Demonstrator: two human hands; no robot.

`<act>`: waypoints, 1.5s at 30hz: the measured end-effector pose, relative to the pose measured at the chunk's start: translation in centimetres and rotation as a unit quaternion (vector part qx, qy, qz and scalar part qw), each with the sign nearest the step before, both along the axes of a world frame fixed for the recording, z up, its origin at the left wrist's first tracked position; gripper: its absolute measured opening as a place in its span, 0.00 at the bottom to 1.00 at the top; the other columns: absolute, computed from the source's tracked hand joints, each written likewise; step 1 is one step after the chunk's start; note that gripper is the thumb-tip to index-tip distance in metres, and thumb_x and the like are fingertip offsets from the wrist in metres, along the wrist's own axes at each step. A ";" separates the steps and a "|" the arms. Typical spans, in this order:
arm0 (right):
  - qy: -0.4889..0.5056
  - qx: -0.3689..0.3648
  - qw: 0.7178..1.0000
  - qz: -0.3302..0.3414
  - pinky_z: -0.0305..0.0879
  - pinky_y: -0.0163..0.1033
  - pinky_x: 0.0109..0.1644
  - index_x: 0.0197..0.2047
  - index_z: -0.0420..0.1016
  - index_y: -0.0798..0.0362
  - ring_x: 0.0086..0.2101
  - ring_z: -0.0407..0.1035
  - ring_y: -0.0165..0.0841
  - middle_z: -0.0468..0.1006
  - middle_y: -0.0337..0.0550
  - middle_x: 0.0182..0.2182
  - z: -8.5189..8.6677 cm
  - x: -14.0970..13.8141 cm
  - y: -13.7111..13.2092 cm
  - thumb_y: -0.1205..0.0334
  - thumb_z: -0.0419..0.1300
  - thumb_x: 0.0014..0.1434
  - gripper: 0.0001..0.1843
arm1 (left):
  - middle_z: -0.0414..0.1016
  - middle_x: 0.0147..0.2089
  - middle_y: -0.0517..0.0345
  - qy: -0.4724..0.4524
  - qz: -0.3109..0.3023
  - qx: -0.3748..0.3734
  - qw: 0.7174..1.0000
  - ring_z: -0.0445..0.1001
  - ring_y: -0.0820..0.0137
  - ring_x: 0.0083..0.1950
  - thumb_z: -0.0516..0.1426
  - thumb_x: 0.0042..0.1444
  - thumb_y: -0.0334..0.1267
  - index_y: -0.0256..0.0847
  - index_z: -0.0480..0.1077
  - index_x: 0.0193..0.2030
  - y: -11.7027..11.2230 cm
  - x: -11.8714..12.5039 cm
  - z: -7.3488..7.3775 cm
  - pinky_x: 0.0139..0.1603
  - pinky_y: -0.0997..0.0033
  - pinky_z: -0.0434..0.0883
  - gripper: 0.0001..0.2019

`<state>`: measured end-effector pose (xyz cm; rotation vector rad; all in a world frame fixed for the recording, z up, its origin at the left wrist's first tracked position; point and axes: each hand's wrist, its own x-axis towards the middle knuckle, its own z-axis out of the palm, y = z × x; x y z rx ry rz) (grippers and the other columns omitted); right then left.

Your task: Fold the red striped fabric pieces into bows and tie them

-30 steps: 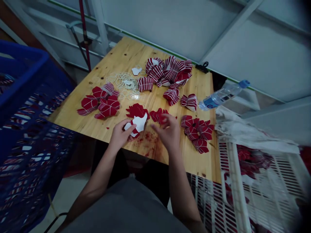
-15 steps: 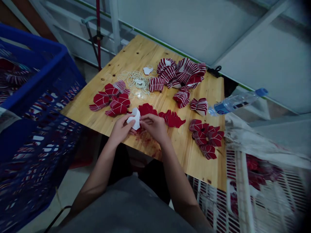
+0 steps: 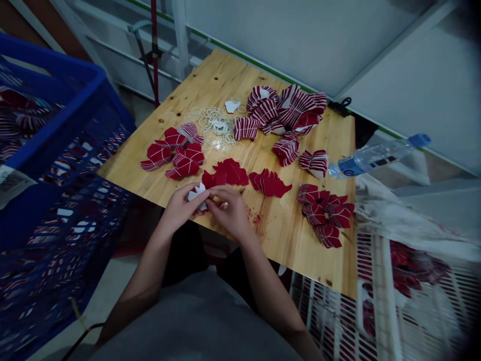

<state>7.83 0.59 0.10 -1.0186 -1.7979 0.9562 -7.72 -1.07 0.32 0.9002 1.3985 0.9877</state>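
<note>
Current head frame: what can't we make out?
- Head view: underside of the white piece, hidden by the left hand.
- Head view: whether the right hand pinches that piece; its own fingers cover the contact.
- Head view: full extent of the blue crate, cut off by the left edge.
- Head view: print on the crate's label, blurred.
- Head view: count of rubber bands, tangled and too small.

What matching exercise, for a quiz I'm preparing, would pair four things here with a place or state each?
1. Bottle
2. Pale bands
3. Blue basket
4. Left hand

A. In a loose heap on the wooden table
B. Holding a white piece
C. Clear, with a blue cap
D. At the picture's left edge

Pairs: 1-C, 2-A, 3-D, 4-B
</note>
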 end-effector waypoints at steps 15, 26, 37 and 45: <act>0.179 -0.200 0.950 -0.157 0.70 0.36 0.32 0.43 0.70 0.49 0.28 0.70 0.30 0.75 0.35 0.28 0.1 5.5 1.8 0.58 0.65 0.48 0.18 | 0.73 0.22 0.62 -0.078 -0.004 -0.031 0.996 0.70 0.72 0.17 0.63 0.48 0.50 0.36 0.73 0.44 -0.4 2.0 -0.1 0.16 0.74 0.68 0.22; -0.110 0.007 0.973 -0.204 0.66 0.37 0.32 0.46 0.74 0.51 0.28 0.67 0.30 0.76 0.42 0.36 2.1 7.9 2.1 0.56 0.66 0.52 0.18 | 0.75 0.31 0.61 -0.134 -0.039 -0.054 0.989 0.76 0.70 0.25 0.60 0.51 0.39 0.43 0.64 0.51 0.7 2.3 0.4 0.25 0.70 0.76 0.20; 0.004 -0.175 0.979 -0.105 0.66 0.35 0.27 0.29 0.72 0.51 0.25 0.72 0.33 0.77 0.39 0.24 1.3 2.7 1.4 0.51 0.63 0.54 0.12 | 0.68 0.18 0.68 -0.071 -0.081 0.003 0.994 0.67 0.73 0.14 0.67 0.44 0.43 0.39 0.69 0.54 0.6 -0.4 -0.3 0.14 0.76 0.63 0.28; -0.259 0.027 0.962 -0.086 0.64 0.38 0.35 0.40 0.72 0.51 0.28 0.69 0.34 0.74 0.38 0.26 3.3 1.4 3.6 0.71 0.58 0.48 0.14 | 0.72 0.25 0.62 0.030 0.027 0.069 0.997 0.68 0.75 0.23 0.67 0.45 0.44 0.34 0.74 0.51 0.7 -1.6 -1.6 0.23 0.76 0.65 0.26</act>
